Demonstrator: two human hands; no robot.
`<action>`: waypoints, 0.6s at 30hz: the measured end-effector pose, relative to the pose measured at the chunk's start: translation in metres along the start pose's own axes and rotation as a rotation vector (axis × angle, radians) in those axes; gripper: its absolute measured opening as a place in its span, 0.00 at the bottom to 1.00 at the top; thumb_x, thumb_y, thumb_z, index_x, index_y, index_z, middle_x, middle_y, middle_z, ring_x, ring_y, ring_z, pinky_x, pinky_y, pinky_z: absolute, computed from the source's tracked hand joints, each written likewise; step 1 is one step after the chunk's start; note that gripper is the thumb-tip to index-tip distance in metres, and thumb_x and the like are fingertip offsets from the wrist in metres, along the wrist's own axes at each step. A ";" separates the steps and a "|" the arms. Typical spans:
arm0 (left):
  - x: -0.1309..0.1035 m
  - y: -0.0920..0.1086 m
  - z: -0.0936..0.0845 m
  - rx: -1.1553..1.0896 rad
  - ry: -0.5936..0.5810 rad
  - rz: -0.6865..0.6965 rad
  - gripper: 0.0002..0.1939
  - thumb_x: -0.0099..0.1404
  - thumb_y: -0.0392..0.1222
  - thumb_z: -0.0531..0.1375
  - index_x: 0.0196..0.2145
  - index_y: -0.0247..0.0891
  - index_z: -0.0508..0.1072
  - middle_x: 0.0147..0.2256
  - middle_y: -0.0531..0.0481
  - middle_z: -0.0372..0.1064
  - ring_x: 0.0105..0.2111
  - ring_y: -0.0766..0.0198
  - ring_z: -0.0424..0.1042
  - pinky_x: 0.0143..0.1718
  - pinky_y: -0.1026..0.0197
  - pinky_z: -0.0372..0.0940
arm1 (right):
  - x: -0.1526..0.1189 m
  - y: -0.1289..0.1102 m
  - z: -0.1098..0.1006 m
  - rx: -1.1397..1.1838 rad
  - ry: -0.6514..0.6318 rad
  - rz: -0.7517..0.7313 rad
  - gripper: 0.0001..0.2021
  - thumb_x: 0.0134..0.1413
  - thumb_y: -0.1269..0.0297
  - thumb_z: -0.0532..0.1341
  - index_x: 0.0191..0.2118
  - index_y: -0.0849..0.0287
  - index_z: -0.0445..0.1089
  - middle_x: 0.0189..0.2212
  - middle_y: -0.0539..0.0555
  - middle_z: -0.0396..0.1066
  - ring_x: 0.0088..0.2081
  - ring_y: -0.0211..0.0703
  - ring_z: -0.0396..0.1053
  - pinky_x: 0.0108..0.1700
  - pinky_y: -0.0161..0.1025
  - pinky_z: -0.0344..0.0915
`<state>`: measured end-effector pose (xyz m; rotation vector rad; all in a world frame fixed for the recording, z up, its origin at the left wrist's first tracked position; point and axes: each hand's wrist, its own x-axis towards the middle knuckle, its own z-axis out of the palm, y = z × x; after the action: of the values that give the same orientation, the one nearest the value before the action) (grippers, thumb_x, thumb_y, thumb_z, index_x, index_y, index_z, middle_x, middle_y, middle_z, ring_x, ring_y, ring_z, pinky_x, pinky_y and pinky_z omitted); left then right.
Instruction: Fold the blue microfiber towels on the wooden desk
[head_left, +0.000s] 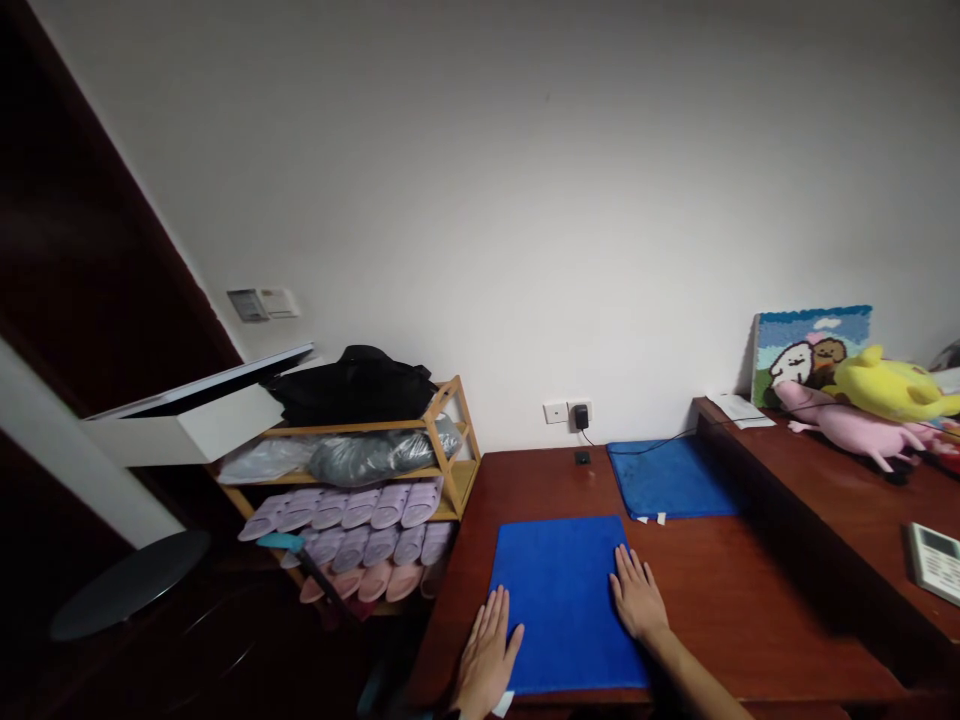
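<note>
A bright blue cloth mat (562, 610) lies flat and spread out on the reddish-brown wooden table (750, 610). My left hand (486, 655) rests on its left edge, fingers stretched out and thumb apart. On the right edge lies my right hand (637, 595), palm down with fingers extended. Neither hand grips anything. A white tag (503, 704) sticks out at the mat's near left corner. Farther back, a second blue mat (675, 480) lies against the wall, with small white tags on its near edge.
A wooden shoe rack (456, 440) on the left holds several lilac slippers (373, 506), a black bag (352, 388) and an open white box (202, 425). A plugged-in black adapter (581, 416) trails a cable. On the raised right surface are plush toys (855, 420) and a calculator (935, 560).
</note>
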<state>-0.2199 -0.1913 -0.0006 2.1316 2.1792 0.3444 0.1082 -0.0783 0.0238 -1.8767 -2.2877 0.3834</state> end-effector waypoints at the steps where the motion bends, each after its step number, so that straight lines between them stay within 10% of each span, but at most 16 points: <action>1: 0.003 0.002 -0.001 0.006 0.018 -0.002 0.36 0.78 0.60 0.42 0.75 0.41 0.45 0.74 0.47 0.42 0.74 0.54 0.45 0.74 0.43 0.50 | 0.002 0.000 0.002 -0.001 0.003 0.003 0.33 0.70 0.55 0.39 0.75 0.63 0.47 0.75 0.53 0.44 0.76 0.49 0.40 0.75 0.52 0.40; 5: 0.030 0.046 -0.005 0.008 0.062 0.063 0.35 0.78 0.57 0.42 0.75 0.42 0.43 0.75 0.47 0.42 0.74 0.53 0.45 0.73 0.43 0.51 | 0.004 0.004 0.009 0.014 0.026 -0.006 0.33 0.71 0.55 0.37 0.75 0.65 0.45 0.75 0.54 0.43 0.76 0.48 0.40 0.75 0.51 0.40; 12: 0.090 0.196 0.018 -0.148 -0.063 0.318 0.33 0.79 0.55 0.36 0.75 0.41 0.44 0.75 0.50 0.41 0.75 0.58 0.43 0.75 0.48 0.46 | 0.004 0.011 0.018 -0.059 0.003 -0.058 0.32 0.68 0.60 0.42 0.75 0.60 0.49 0.76 0.54 0.41 0.76 0.49 0.39 0.75 0.52 0.39; 15: 0.097 0.210 0.029 -0.179 -0.088 0.320 0.33 0.79 0.54 0.33 0.75 0.41 0.44 0.75 0.50 0.43 0.74 0.60 0.44 0.75 0.48 0.45 | 0.005 0.014 0.021 -0.078 -0.002 -0.089 0.32 0.66 0.63 0.45 0.75 0.58 0.50 0.76 0.54 0.39 0.76 0.51 0.38 0.75 0.54 0.39; 18: 0.093 0.182 0.027 -0.152 -0.097 0.301 0.34 0.79 0.56 0.33 0.75 0.41 0.44 0.75 0.51 0.43 0.75 0.60 0.43 0.76 0.49 0.43 | 0.005 0.013 0.018 -0.035 0.012 -0.070 0.32 0.69 0.60 0.41 0.75 0.61 0.50 0.75 0.55 0.42 0.76 0.51 0.40 0.75 0.54 0.41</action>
<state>-0.0395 -0.0944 0.0207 2.3350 1.7222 0.4012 0.1139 -0.0726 0.0028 -1.8042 -2.3596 0.3239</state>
